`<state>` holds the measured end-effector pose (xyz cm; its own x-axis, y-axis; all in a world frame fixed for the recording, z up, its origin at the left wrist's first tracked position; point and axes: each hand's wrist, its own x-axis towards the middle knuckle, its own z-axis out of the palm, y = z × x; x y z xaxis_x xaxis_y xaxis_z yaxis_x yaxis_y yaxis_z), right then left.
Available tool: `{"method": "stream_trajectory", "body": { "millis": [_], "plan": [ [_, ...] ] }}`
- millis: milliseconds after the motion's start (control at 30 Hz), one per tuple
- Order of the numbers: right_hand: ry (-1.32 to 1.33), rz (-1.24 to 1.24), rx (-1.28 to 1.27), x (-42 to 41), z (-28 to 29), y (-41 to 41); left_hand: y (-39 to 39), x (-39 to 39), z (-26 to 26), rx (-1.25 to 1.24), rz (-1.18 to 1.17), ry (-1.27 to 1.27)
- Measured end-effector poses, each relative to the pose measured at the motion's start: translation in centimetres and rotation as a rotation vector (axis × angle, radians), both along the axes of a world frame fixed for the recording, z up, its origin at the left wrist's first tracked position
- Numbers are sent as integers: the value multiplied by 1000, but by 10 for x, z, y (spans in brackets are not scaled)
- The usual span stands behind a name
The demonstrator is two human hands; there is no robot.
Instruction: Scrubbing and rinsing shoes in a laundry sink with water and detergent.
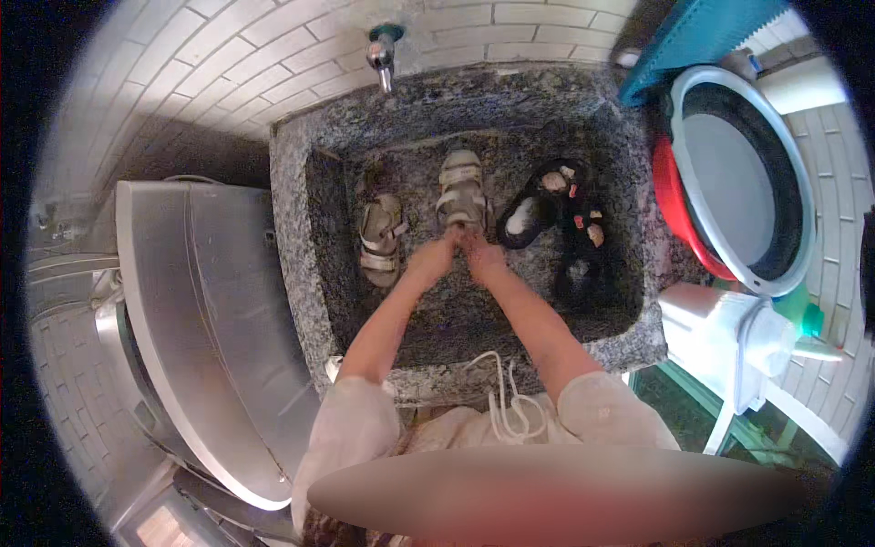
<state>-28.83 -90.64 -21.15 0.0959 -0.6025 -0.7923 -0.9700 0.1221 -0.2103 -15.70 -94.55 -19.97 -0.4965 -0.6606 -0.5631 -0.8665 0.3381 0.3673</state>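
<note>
My left hand [435,258] and my right hand [484,258] meet at the near end of a strapped sandal [461,179] in the middle of a stone sink [294,239]. Both hands hold that end; the fingertips are partly hidden. A matching sandal [380,239] lies on the sink floor to the left. Dark footwear [530,217] with a pale patch lies to the right, and another dark item [577,270] with light and red decorations is beside it, its outline hard to make out.
A metal tap [383,60] juts from the brick-patterned wall above the sink. At the left stands a large grey appliance lid [225,308]. On the right are a blue-rimmed basin [745,184], a red basin [673,198], a teal ridged board [690,44] and a white plastic container [718,335].
</note>
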Motion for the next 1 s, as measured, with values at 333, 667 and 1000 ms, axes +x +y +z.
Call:
{"method": "stream_trajectory", "body": {
  "millis": [333,667,1000],
  "plan": [
    [99,284,8,-24,48,58,58,67,125,-32,161,83],
    [-25,48,-204,-13,-36,59,22,-9,-16,-121,81,96],
    [27,134,-182,5,-26,34,24,26,-25,-222,117,87]
  ]
}}
